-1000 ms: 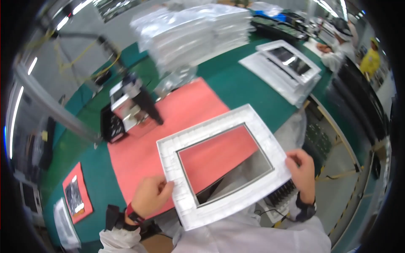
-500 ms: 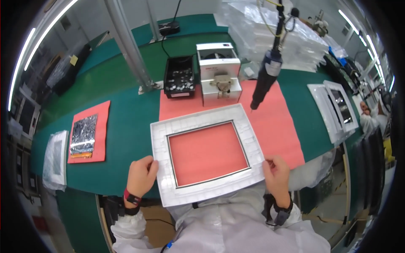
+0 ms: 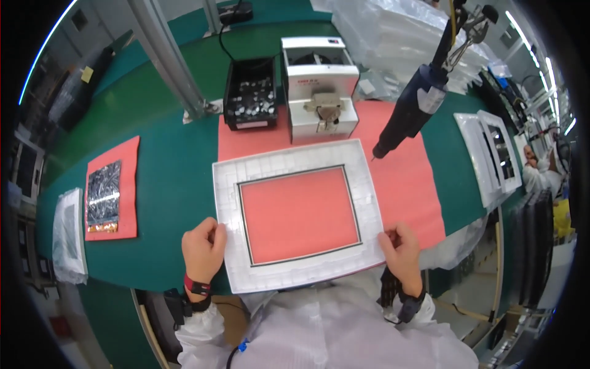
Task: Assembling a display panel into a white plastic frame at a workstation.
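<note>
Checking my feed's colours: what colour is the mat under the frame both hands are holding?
Salmon pink mat, seen through the white frame in the head view.

My left hand (image 3: 203, 246) is bare, red band with a dark buckle at the wrist, black strap just below it. My right hand (image 3: 402, 249) is bare too, wearing a black wrist strap with a dark cord trailing off it. White lab-style coat, sleeves down to the wrists, fabric creased. A thin dark cable with a small blue clip runs along the coat front.
</note>
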Tool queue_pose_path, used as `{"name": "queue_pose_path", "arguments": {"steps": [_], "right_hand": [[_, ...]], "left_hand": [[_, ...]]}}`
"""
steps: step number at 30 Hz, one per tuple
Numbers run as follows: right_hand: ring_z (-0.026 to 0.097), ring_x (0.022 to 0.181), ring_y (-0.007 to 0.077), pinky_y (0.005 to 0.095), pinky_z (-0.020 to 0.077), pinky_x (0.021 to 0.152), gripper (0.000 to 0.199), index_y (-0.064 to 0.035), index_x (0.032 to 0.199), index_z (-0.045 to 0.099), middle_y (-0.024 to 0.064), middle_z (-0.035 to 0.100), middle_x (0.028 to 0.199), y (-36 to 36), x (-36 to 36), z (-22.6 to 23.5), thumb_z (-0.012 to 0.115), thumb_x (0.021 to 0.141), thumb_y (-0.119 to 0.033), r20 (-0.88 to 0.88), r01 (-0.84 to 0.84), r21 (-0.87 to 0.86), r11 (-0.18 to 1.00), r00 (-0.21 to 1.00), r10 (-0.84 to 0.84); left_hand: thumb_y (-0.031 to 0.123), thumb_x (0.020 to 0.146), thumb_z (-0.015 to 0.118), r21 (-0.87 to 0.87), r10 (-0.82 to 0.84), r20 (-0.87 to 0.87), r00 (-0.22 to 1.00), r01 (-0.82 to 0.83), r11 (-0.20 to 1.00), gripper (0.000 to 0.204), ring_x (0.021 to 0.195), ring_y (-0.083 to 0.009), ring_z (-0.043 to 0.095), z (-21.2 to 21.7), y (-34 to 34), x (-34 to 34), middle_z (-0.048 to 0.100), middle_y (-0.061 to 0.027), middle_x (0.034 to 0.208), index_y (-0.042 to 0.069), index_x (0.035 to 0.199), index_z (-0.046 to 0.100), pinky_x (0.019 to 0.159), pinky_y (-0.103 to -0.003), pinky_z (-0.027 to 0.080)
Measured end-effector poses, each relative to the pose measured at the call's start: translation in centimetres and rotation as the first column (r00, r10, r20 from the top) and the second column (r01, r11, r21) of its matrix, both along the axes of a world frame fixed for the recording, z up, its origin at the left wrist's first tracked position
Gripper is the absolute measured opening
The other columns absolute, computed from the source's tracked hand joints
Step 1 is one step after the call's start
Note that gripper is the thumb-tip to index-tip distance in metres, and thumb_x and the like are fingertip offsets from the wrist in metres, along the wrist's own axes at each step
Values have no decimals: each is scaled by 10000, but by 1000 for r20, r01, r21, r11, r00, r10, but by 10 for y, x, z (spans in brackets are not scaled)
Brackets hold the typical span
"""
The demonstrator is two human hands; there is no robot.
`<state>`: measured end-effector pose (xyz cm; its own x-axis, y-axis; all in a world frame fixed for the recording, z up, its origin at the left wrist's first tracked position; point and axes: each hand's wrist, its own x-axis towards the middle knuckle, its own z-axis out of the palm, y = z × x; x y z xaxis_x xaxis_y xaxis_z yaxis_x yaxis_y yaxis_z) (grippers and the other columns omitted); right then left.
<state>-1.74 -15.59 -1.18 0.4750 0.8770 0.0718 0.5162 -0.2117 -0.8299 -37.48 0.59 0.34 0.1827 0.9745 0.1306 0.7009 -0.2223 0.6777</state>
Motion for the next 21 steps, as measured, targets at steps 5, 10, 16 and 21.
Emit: {"name": "queue_pose_path", "arguments": {"steps": [5, 10, 16, 21], "right_hand": [[477, 595, 121, 278, 394, 539, 112, -3, 863, 599, 45, 533, 700, -1, -6, 0, 704, 852, -41, 8, 1, 1, 1000, 1000, -1], [504, 605, 144, 289, 402, 542, 101, 1, 867, 595, 65, 551, 708, 0, -8, 3, 690, 851, -27, 50, 35, 32, 999, 998, -36], [586, 678, 253, 350, 463, 619, 104, -13, 952, 634, 124, 596, 817, -22, 12, 9, 650, 911, -107, 26, -4, 307, 952, 1000, -5], [564, 671, 98, 236, 434, 579, 42, -2, 891, 660, 46, 628, 791, -133, 39, -10, 676, 899, -40, -217, 320, 238, 917, 938, -271]], "left_hand": [[106, 924, 613, -67, 4, 1, 1000, -4, 998, 227, 477, -273, 379, 6, -3, -5, 432, -159, 576, -13, 751, 527, 486, -379, 346], [120, 954, 600, -10, -27, 19, 999, 28, 1000, 236, 504, -247, 342, -2, -2, 1, 408, -163, 599, -19, 787, 508, 493, -371, 335], [131, 1040, 476, -33, -92, 40, 995, 94, 995, 280, 671, -96, 303, -2, -15, -3, 312, 28, 708, 25, 795, 391, 561, -283, 294], [252, 1035, 515, -399, -293, 423, 858, 467, 789, 346, 593, -119, 393, 68, -115, 19, 404, -6, 677, 4, 795, 503, 536, -281, 293]]}}
